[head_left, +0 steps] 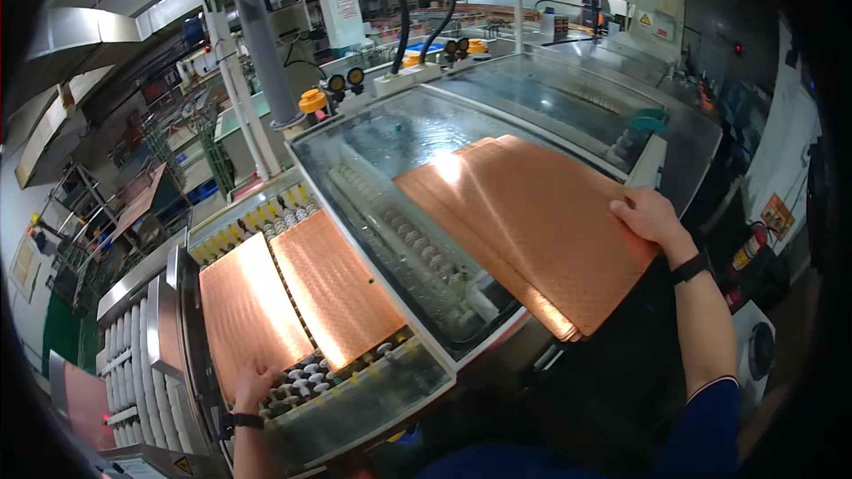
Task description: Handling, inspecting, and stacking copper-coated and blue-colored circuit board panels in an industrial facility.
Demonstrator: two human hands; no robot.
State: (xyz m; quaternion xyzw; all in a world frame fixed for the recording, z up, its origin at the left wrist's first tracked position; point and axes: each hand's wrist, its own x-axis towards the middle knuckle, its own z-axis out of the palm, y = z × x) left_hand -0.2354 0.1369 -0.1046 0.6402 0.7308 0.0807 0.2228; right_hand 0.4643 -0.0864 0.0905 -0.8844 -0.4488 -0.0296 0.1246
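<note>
Here's how it sits: the left copper sheet (253, 302) runs away from my left hand (255, 384), long axis pointing forward and a touch left, and I'm right at its near end. My left fingers are on that near edge; whether they press flat or pinch it, I can't tell. Just to its right lies a second copper sheet (337, 284), nearly parallel, a narrow gap between them. My left is the nearer hand to both.

Over on the right, my right hand (650, 217) has a closed grip on the right edge of the stack of copper sheets (541, 231), thumb on top, fingers out of sight. The stack spreads leftward from that grip, long axis slanting from far left to near right, its near corner poking past the cover's edge.

Under the stack, the surface is a clear cover (355, 146), wet-looking, rollers showing through. The two sheets on the left lie on an open bed of small wheels (306, 383), lower than the stack. Farther left, a steel-framed unit carries white rollers (133, 372). Beyond, a thick grey pipe (262, 35) rises beside a yellow knob (312, 102), with a cluttered workshop behind.
</note>
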